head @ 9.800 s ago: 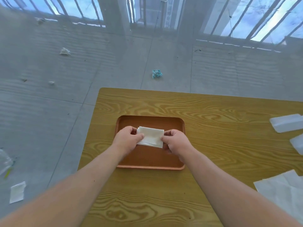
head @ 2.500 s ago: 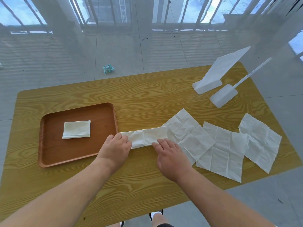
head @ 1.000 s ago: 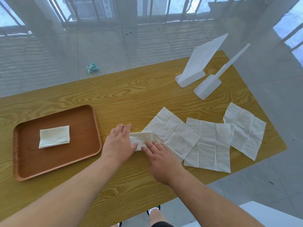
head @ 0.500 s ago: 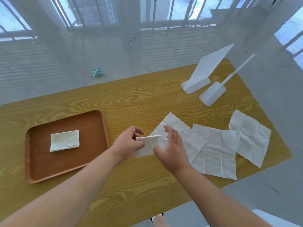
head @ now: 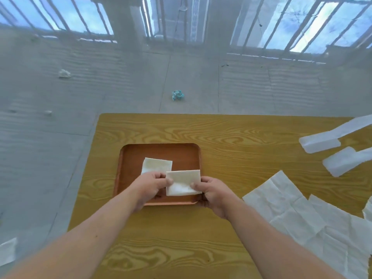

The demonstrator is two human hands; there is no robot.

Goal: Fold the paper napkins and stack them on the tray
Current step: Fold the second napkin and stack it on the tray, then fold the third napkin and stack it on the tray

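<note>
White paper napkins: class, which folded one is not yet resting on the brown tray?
The folded white napkin pinched between the left hand and right hand; the other folded napkin already lies on the brown tray.

**Grey floor, barred windows, wooden table**

A pale grey tiled floor (head: 201, 83) is seen beyond a yellow wood-grain table (head: 231, 137). Along the far side, tall windows (head: 302, 23) with slanted bars are lit bluish-white by daylight. A crumpled teal scrap (head: 177, 95) is seen on the floor near the table's far edge, and small white scraps (head: 64, 73) are scattered to the left.
</note>
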